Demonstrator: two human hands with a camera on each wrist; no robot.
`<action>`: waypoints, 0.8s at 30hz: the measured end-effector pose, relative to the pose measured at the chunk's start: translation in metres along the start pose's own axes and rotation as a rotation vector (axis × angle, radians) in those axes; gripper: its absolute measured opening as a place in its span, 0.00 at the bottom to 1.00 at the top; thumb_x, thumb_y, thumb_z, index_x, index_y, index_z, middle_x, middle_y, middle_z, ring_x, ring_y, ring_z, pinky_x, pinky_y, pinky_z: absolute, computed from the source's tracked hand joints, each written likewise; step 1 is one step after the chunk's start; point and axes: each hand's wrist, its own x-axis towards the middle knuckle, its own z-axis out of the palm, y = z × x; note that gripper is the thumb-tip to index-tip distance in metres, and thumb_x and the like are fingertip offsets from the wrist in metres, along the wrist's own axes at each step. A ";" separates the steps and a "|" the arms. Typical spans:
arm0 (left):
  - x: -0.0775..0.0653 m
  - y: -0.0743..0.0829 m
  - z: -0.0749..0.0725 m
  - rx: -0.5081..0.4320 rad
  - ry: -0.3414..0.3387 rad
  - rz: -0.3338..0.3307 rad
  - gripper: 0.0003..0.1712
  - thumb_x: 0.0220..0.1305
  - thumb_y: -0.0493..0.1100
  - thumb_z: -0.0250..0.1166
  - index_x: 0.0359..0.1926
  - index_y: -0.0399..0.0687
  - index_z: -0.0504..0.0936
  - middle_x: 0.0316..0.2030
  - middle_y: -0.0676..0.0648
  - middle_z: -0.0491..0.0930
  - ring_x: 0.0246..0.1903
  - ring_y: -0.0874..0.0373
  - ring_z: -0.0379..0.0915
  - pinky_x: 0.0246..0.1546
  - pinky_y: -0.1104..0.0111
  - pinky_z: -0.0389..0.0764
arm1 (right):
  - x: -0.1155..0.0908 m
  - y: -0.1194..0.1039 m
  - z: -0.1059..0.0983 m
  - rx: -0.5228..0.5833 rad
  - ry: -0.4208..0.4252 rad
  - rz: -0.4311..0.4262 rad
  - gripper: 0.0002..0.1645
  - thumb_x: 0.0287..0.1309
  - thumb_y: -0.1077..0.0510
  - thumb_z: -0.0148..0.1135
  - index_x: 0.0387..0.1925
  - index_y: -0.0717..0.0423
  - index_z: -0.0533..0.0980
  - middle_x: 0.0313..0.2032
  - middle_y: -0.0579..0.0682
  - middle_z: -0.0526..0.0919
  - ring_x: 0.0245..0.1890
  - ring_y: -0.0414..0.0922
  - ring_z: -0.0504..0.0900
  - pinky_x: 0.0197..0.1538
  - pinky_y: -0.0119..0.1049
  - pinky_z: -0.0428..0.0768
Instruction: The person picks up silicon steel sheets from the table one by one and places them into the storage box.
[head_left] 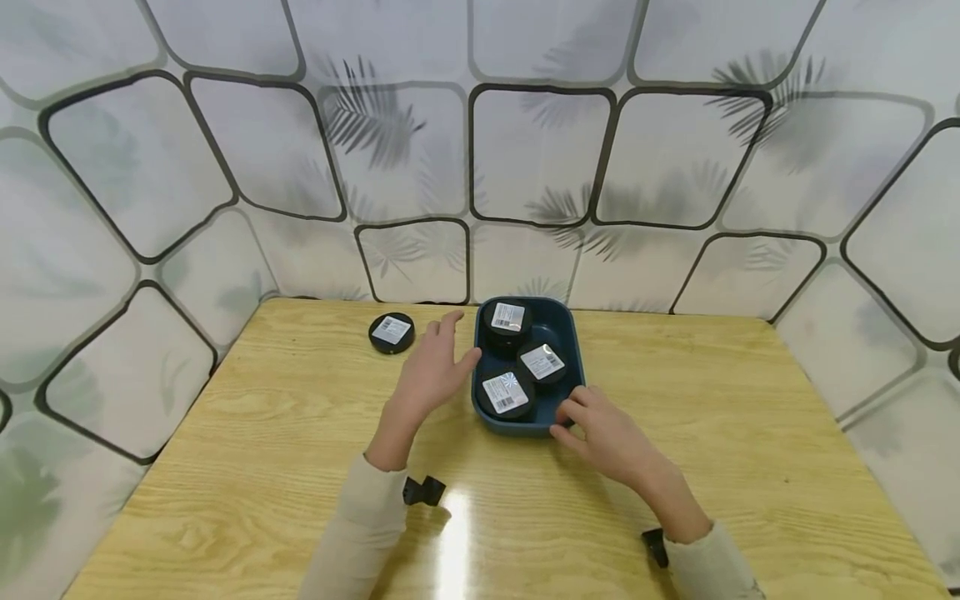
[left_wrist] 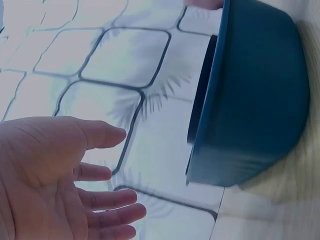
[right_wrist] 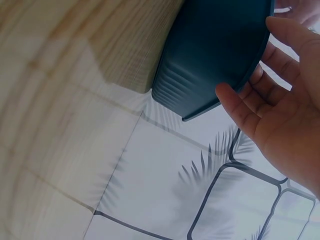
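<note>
A dark blue rectangular bin (head_left: pixel 527 429) stands near the back of the table, with round black lidded containers (head_left: pixel 506 394) inside, white labels facing up. The one at the back left sits higher than the others. My left hand (head_left: pixel 435 367) is held just left of the bin, fingers extended and thumb toward its rim. In the left wrist view, a gap separates that hand (left_wrist: pixel 65 180) from the bin wall (left_wrist: pixel 255 95). My right hand (head_left: pixel 607 433) is at the bin's front right corner, fingers loosely bent by the rim; contact is hard to tell.
Another round black container (head_left: pixel 392 332) with a white label lies on the wooden table (head_left: pixel 300 442), left of the bin. Behind the table hangs a patterned backdrop (head_left: pixel 540 158), which also runs along both sides.
</note>
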 end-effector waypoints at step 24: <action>-0.001 -0.042 -0.026 -0.112 -0.005 -0.050 0.37 0.73 0.49 0.58 0.73 0.39 0.55 0.62 0.30 0.68 0.59 0.38 0.70 0.51 0.45 0.75 | -0.001 0.000 0.000 0.002 0.010 0.007 0.05 0.60 0.54 0.69 0.32 0.47 0.79 0.32 0.39 0.71 0.35 0.37 0.68 0.38 0.34 0.75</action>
